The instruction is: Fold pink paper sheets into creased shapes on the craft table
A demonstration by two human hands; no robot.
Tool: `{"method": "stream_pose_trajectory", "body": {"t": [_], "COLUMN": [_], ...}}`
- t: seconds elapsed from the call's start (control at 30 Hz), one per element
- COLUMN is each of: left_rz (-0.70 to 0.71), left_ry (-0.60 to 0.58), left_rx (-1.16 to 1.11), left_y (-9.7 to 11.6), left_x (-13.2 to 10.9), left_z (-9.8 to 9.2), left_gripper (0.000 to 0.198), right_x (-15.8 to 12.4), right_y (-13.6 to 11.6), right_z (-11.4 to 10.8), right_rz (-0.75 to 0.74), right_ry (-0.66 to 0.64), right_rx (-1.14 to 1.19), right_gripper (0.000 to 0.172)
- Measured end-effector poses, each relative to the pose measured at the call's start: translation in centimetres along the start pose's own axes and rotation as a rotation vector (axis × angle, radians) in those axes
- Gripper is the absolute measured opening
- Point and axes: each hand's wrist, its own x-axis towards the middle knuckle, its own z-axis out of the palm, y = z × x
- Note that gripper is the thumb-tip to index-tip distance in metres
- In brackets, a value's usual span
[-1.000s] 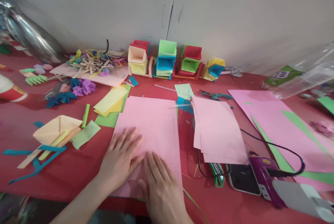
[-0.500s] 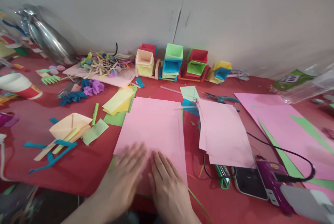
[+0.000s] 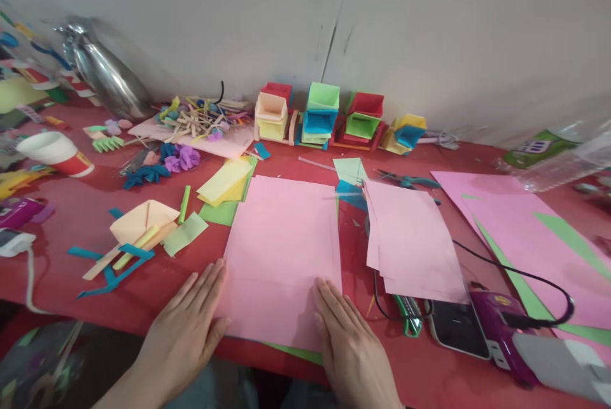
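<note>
A pink sheet of paper [image 3: 286,250] lies flat on the red table [image 3: 71,250] in front of me. My left hand [image 3: 186,332] rests flat at the sheet's near left corner, fingers stretched out and together. My right hand [image 3: 351,345] lies flat at the near right corner, fingers extended onto the paper's edge. Neither hand holds anything. A strip of green paper [image 3: 296,353] peeks out under the sheet's near edge.
A stack of pink sheets [image 3: 410,243] lies to the right, with a phone [image 3: 453,332], a purple device [image 3: 501,332] and a black cable [image 3: 525,278]. Folded paper boxes [image 3: 324,116] line the wall. Craft sticks [image 3: 195,119], paper scraps, a peach folded piece [image 3: 140,221] and a cup [image 3: 55,151] sit left.
Both hands slid apart from the middle of the sheet's near part to its two near corners. The view shifted left and down a little.
</note>
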Motion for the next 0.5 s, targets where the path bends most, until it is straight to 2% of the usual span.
{"method": "stream_pose_trajectory", "body": {"t": [0.1, 0.17, 0.23, 0.37, 0.43, 0.5], "left_rz": [-0.076, -0.140, -0.168, -0.150, -0.152, -0.162], "left_ry": [0.043, 0.080, 0.100, 0.081, 0.088, 0.084], "left_rx": [0.011, -0.026, -0.087, -0.225, -0.306, -0.410], "left_y": [-0.4, 0.1, 1.1, 2.9, 2.8, 1.8], "left_x": [0.6, 2.4, 5.1, 11.1, 13.7, 15.8], "left_z": [-0.2, -0.7, -1.3, -2.4, -2.6, -2.7], "left_gripper": [0.068, 0.067, 0.064, 0.053, 0.053, 0.052], "right_x": [2.0, 4.7, 8.0, 14.1, 16.2, 17.4], "right_y": [-0.1, -0.1, 0.0, 1.2, 2.0, 2.9], "right_z": [-1.1, -1.8, -2.2, -1.5, -0.8, -0.2], "right_rz": [0.055, 0.117, 0.126, 0.218, 0.261, 0.280], "right_ry": [0.026, 0.023, -0.046, -0.288, -0.351, -0.390], "right_rx": [0.049, 0.050, 0.052, 0.068, 0.081, 0.090], "right_gripper": [0.029, 0.025, 0.023, 0.038, 0.049, 0.055]}}
